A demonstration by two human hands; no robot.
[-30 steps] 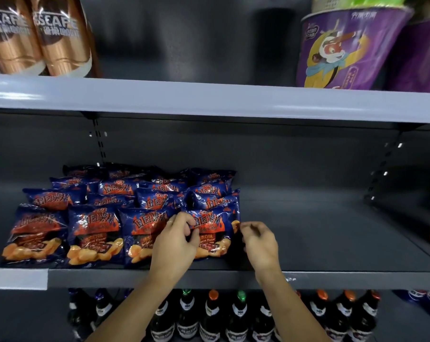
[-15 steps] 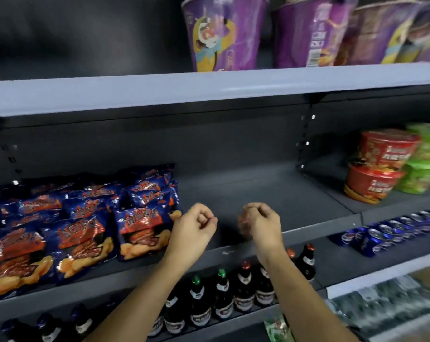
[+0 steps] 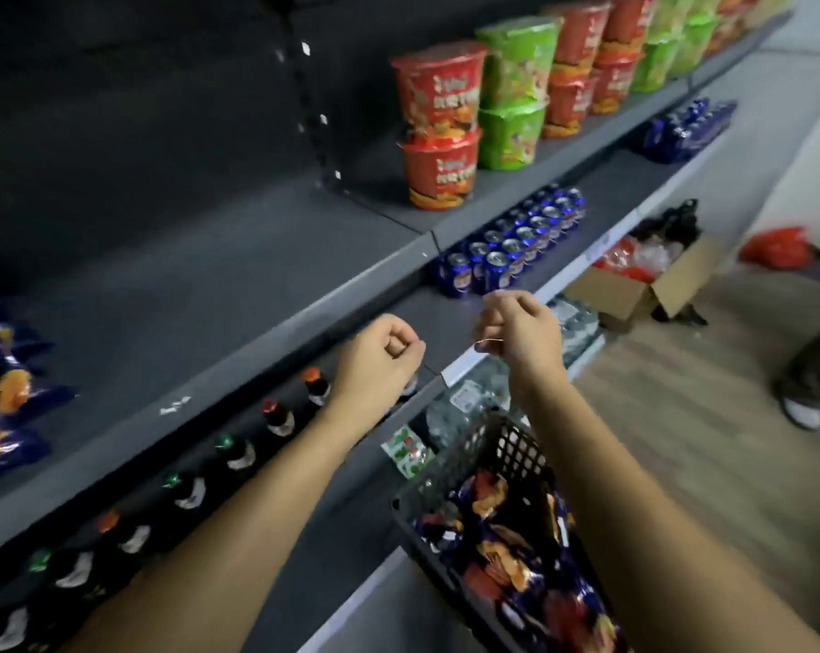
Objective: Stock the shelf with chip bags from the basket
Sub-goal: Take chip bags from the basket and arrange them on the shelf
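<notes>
Blue chip bags (image 3: 516, 553) heap in the black basket (image 3: 516, 445); others lie on the grey shelf (image 3: 186, 294).

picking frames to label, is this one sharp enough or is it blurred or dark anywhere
Head view: motion blur smears the chip bags in the basket, print unreadable; head view: the left hand and right hand are soft-edged; head view: the shelf is dim toward its back panel, the red noodle cups brighter; head view: the wide lens slants the shelf edges steeply.
</notes>
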